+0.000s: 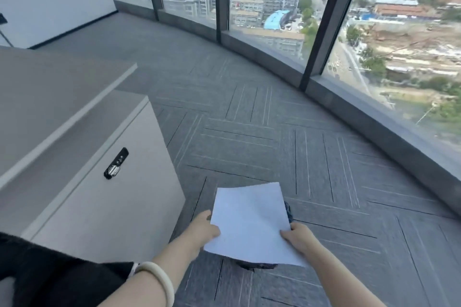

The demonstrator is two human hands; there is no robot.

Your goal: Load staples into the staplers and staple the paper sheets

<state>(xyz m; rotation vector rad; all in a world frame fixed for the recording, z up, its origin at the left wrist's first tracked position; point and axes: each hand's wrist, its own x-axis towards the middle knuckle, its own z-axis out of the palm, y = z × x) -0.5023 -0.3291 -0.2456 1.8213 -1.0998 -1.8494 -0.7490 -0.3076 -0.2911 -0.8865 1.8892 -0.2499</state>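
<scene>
My left hand (205, 230) is pinching the left edge of the paper sheets (249, 224), thumb lying on top and the other fingers tucked underneath, where I cannot see them. My right hand (300, 237) is gripping the right edge near the closest corner, thumb likewise on top, fingers curled below. Between the two hands the white paper is hanging roughly flat and slightly tilted, held in the air above the floor, its far corners pointing away from me. I cannot tell how many sheets I am holding.

A pale bangle (159, 279) is sitting on my left wrist, and dark cloth (50, 271) is filling the lower left corner. Something dark and bluish (288, 210) is peeking out from under the paper's right side and near edge.

Grey patterned carpet (274, 137) is spreading out beneath everything. To my left a light cabinet (104, 207) with a small black lock (116, 163) is standing under a grey desk top (50, 97). Curved floor-length windows (274, 7) are showing city buildings far below.
</scene>
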